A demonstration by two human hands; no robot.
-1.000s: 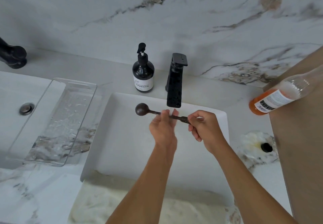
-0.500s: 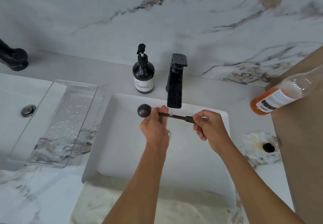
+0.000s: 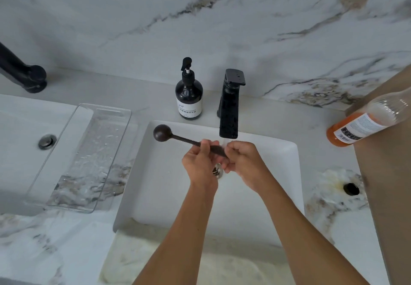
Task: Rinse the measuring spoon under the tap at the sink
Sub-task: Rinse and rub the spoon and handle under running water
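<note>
A dark brown measuring spoon [image 3: 178, 137] with a round bowl and a ridged handle is held level over the white rectangular sink [image 3: 287, 151]. Its bowl sticks out to the left, past the black tap [image 3: 229, 111]. My left hand [image 3: 200, 162] grips the middle of the handle. My right hand [image 3: 242, 160] grips the handle's end just below the spout. A thin stream of water falls from the spout onto the handle between my hands. The sink drain shows partly beneath them.
A dark soap pump bottle [image 3: 189, 98] stands left of the tap. A clear plastic tray [image 3: 84, 158] lies across a second sink [image 3: 17, 124] on the left. An orange-liquid bottle [image 3: 364, 122] lies tipped at the right by a brown panel [image 3: 391, 184]. A small black cap [image 3: 351, 188] sits on the counter.
Both hands have come closer together under the spout, and the spoon has shifted left. My left hand slid from near the bowl back along the handle.
</note>
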